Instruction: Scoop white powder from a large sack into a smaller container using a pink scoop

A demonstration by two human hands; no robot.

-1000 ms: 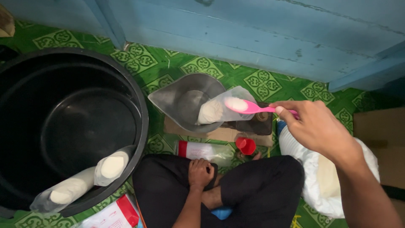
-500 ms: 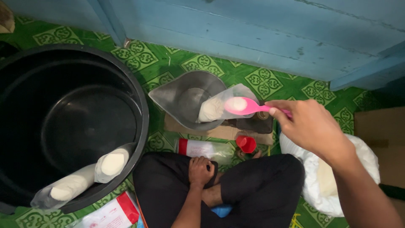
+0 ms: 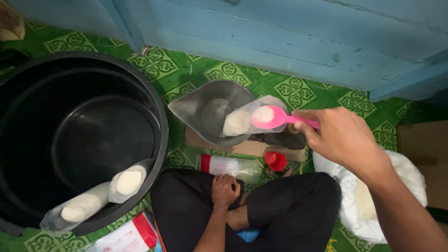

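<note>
My right hand [image 3: 344, 140] grips the handle of a pink spoon [image 3: 275, 117] that carries a small heap of white powder. The spoon's bowl is at the open mouth of a clear plastic bag [image 3: 242, 119] partly filled with white powder, which lies in a grey metal scale pan [image 3: 201, 108]. My left hand [image 3: 225, 190] rests in a loose fist on my crossed legs in black trousers, holding nothing.
A big black tub [image 3: 70, 135] at the left has two filled clear bags [image 3: 100, 193] leaning on its rim. A white sack of powder [image 3: 387, 196] lies at the right. A red cap [image 3: 276, 161] and a plastic packet [image 3: 228, 166] sit by the scale. Blue wooden wall behind.
My right hand has carried the loaded pink spoon leftward, from beside the bag to its open mouth. The left hand has stayed on my lap.
</note>
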